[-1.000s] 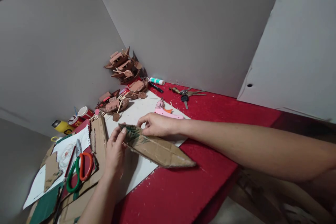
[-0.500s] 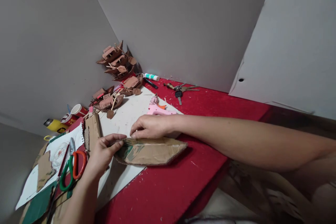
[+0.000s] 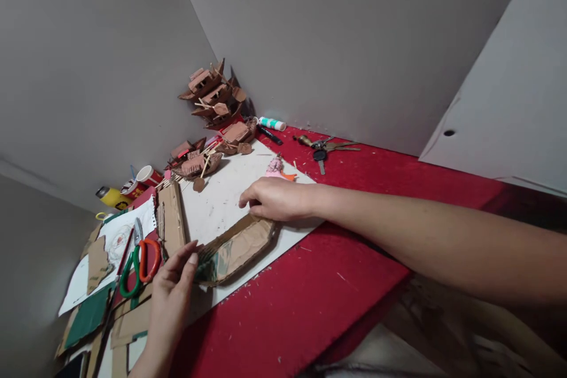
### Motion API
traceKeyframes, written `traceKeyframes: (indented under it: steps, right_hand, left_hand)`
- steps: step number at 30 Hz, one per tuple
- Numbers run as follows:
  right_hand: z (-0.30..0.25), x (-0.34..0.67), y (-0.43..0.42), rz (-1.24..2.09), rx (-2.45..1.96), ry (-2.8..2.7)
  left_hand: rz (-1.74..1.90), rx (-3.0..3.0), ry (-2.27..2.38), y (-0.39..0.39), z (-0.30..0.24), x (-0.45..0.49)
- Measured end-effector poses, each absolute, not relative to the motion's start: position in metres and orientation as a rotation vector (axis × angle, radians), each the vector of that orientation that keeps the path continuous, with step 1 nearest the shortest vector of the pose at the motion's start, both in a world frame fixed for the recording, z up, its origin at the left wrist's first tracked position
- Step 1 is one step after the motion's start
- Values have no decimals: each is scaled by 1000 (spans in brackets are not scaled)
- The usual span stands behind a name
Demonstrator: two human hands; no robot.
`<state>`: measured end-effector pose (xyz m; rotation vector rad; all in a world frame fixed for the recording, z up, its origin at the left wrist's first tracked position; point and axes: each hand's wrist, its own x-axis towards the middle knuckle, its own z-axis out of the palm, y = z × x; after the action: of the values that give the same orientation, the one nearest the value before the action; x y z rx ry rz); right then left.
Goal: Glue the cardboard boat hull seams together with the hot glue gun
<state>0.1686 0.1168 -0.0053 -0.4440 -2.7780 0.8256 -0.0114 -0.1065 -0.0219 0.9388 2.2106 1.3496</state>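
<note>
A folded cardboard boat hull (image 3: 234,251) with a green printed patch lies on the white sheet (image 3: 221,201) on the red table. My left hand (image 3: 173,295) touches the hull's near end, fingers pinched against the cardboard. My right hand (image 3: 277,199) presses down on the far end, fingers curled over the rim. A pink glue gun (image 3: 278,168) lies just behind my right hand.
Several small brown cardboard boat models (image 3: 212,97) are stacked in the wall corner. Green and orange scissors (image 3: 137,263), cardboard strips (image 3: 170,218), paper scraps, a cup (image 3: 148,175) and a yellow bottle (image 3: 111,196) lie at the left. Keys (image 3: 321,147), a glue stick (image 3: 271,123) and a marker sit by the wall.
The hull has swung round from lying long across the red table to sitting on the white sheet. Both hands went with it, the left one pulling nearer to me.
</note>
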Motion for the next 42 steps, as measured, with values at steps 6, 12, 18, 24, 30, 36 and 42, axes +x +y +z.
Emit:
traceKeyframes:
  steps: [6, 12, 18, 24, 30, 36, 42]
  right_hand:
    - [-1, 170, 125, 639, -511, -2758]
    - [-3, 169, 121, 652, -325, -2721]
    - [-11, 166, 122, 553, -292, -2814]
    - [-11, 166, 125, 542, -357, -2871]
    - [-5, 167, 120, 420, -320, -2908]
    - [-6, 165, 120, 385, -295, -2926]
    - [-8, 163, 119, 383, -284, -2936]
  left_hand:
    - [1224, 1019, 2131, -118, -12, -3]
    - [1055, 1315, 2345, -113, 8, -2]
    - [503, 1607, 2314, -62, 23, -11]
    - [397, 1605, 2152, -41, -2, -21]
    - [296, 1736, 2172, -43, -3, -18]
    - [94, 2009, 2149, -38, 0, -13]
    - [-80, 2200, 2136, -40, 2, -8]
